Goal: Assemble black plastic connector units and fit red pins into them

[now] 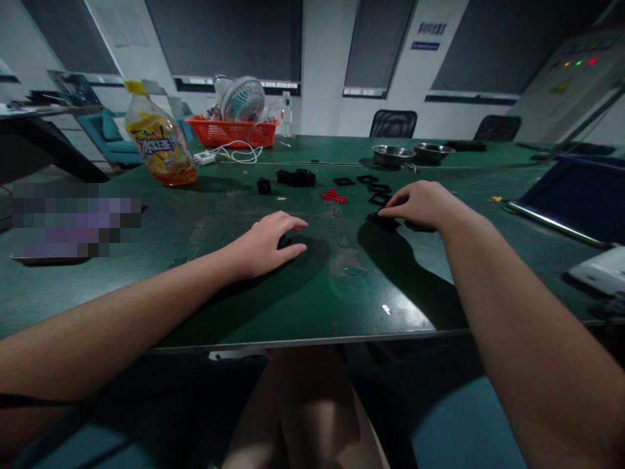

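My left hand rests on the green table with thumb and fingers apart, and no object shows between them. Farther to the right, my right hand reaches down, its fingertips pinched at a flat black piece lying on the table; the hand hides part of it. Just beyond are several thin black square frames. A small heap of red parts lies between my hands. Behind my left hand stand a small black block and a cluster of black blocks.
An orange drink bottle stands at the left, by a blurred-out flat object. Farther back are a red basket with a fan and two metal bowls. A dark blue tray-like object lies at the right.
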Tool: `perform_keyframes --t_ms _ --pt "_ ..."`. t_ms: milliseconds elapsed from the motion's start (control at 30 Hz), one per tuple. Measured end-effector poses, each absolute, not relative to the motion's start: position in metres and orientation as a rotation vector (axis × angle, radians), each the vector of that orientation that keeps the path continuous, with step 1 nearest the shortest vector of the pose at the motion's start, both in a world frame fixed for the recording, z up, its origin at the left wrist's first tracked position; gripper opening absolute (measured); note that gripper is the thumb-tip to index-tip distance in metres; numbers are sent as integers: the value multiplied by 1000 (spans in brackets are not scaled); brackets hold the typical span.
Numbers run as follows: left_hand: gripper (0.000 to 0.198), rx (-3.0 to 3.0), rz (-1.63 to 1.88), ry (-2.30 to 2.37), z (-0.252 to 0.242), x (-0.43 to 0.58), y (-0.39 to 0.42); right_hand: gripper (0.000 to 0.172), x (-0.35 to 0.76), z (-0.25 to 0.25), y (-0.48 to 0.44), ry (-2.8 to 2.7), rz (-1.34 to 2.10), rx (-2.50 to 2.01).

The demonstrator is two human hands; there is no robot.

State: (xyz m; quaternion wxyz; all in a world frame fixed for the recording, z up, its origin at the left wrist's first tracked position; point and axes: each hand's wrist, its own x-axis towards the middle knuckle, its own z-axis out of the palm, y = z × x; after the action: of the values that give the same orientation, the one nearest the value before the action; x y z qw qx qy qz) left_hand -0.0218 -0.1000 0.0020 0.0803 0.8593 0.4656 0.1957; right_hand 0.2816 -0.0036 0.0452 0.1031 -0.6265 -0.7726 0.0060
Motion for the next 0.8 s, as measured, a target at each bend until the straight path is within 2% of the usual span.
perform_keyframes --t_ms 367,567,800 --pt "42 2602 652 1412 3 -26 -96 23 303 38 9 -2124 43 -1909" --pt "42 2611 650 1403 3 -28 -95 30 311 34 13 -2089 -26 -1940" --pt "39 2627 677 1397 5 -29 -96 22 326 26 27 -2064 -10 -1823"
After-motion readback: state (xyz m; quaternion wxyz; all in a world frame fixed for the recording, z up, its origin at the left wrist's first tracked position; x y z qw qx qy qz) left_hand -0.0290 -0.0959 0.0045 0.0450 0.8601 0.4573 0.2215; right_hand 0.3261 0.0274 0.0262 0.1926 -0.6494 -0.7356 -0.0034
